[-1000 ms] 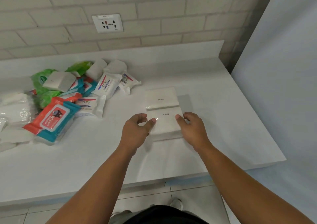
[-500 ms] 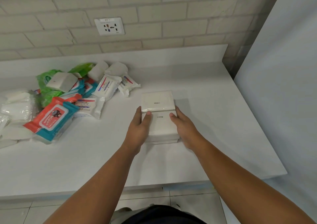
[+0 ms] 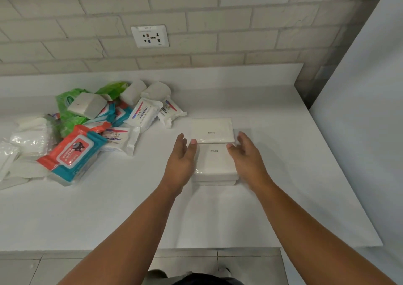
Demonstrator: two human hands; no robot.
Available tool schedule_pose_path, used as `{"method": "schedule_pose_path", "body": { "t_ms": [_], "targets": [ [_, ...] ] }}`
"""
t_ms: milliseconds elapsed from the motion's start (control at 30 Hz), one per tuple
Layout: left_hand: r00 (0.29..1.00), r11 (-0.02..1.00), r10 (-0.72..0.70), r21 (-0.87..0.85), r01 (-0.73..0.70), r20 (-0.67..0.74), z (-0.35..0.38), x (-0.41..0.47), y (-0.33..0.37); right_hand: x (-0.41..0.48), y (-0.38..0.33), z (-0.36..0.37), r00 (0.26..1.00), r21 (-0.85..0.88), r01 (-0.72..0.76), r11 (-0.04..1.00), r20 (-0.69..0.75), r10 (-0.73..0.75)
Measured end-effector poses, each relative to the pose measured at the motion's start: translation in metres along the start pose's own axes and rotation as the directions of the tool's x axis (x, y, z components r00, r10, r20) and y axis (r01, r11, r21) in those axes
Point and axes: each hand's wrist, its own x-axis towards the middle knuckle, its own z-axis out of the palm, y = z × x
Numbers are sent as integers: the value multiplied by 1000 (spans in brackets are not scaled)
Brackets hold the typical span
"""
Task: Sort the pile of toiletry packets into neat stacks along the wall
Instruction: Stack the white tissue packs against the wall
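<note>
Two white tissue packets lie in the middle of the white counter [image 3: 283, 153]. The near one [image 3: 214, 164] tops a small stack; the far one [image 3: 212, 131] lies flat just behind it. My left hand [image 3: 182, 160] is at the stack's left side with straight fingers, its tips near the far packet's front left corner. My right hand [image 3: 246, 156] is at the right side, fingers relaxed and spread, holding nothing. The unsorted pile [image 3: 91, 127] sits to the left: a red and teal wipes pack [image 3: 74, 156], Dove packets [image 3: 142, 115], green packs and white packets.
A brick wall with a socket [image 3: 150, 36] rises behind the low white backsplash [image 3: 218, 73]. A white panel [image 3: 359, 110] stands at the counter's right end. Tiled floor shows below the front edge.
Both hands pushed the near stack forward until it met the far packet, then loosened and opened at its sides. The view has tilted down slightly.
</note>
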Motion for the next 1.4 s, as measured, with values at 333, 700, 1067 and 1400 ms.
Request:
{"method": "schedule_pose_path", "body": {
  "t_ms": [333,700,1067,1400],
  "targets": [
    [980,965,147,236,-113,-134,-103,-5,10,-16,-70,66,782,-287,547,786,-159,-602],
    [930,899,278,405,-164,-241,-298,23,-9,-26,-110,293,832,-285,553,783,244,-498],
    [915,867,311,472,-161,-259,-459,98,-28,15,-151,457,896,-340,443,829,176,-407],
    [920,786,392,514,-344,17,-463,200,2,90,-153,477,966,-556,233,798,37,-257]
  ]
}}
